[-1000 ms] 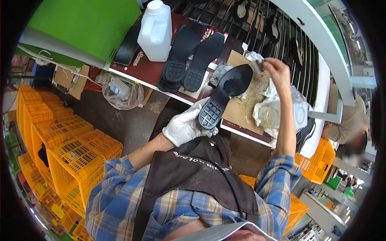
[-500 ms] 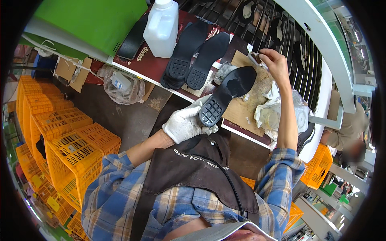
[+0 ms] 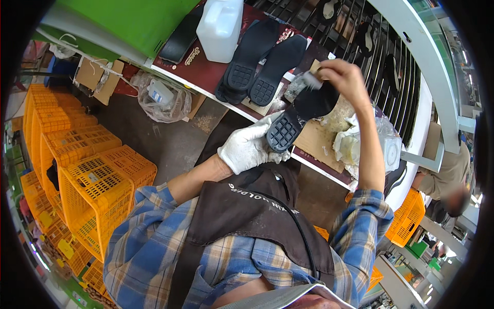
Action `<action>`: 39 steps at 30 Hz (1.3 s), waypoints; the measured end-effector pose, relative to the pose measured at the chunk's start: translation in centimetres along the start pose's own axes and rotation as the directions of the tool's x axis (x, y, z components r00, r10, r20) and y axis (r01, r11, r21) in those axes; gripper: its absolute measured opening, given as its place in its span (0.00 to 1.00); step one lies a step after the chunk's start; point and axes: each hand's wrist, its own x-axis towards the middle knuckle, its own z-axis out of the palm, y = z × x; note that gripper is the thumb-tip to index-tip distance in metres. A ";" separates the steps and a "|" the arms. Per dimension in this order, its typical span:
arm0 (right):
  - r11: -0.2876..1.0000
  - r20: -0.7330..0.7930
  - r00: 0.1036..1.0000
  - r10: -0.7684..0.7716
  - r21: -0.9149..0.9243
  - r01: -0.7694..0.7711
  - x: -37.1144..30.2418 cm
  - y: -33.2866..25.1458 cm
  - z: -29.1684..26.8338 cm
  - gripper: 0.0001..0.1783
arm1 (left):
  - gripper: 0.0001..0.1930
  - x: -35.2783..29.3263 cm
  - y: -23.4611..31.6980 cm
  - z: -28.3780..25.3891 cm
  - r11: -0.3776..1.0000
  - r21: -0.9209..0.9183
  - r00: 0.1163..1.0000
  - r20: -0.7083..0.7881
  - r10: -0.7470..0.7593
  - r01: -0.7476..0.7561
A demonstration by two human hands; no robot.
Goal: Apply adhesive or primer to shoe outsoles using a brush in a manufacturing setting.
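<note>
White capital lettering [image 3: 260,195] runs in a curve across the dark brown apron [image 3: 257,219], just below the gloved left hand [image 3: 249,147] and clear enough to read. Up and to the left of that hand, pale script [image 3: 193,55] stands on the dark red board [image 3: 206,74]. More pale script on the board, above the same hand, is partly covered by black soles [image 3: 280,62]. Well left of and below that hand, yellow tags [image 3: 65,249] hang too small to read.

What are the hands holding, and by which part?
The gloved left hand holds a black shoe sole by its heel end; the right hand pinches a blurred brush-like tool, gripped part unclear.
</note>
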 end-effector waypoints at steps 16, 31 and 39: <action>0.983 0.063 0.996 0.055 0.169 -0.065 -2.6 -4.0 2.7 0.09 | 0.22 0.3 -0.4 -1.3 0.992 -0.129 0.998 0.067 0.003 0.005; 0.867 -0.061 0.908 -0.414 -0.331 0.373 -12.8 -5.9 4.2 0.16 | 0.22 0.5 -1.0 -0.2 0.974 -0.225 0.998 -0.061 -0.001 -0.012; 0.845 -0.128 0.878 -0.461 -0.365 0.390 -13.9 -7.5 4.2 0.18 | 0.20 0.8 -2.0 0.5 0.980 -0.201 1.000 0.006 0.016 -0.014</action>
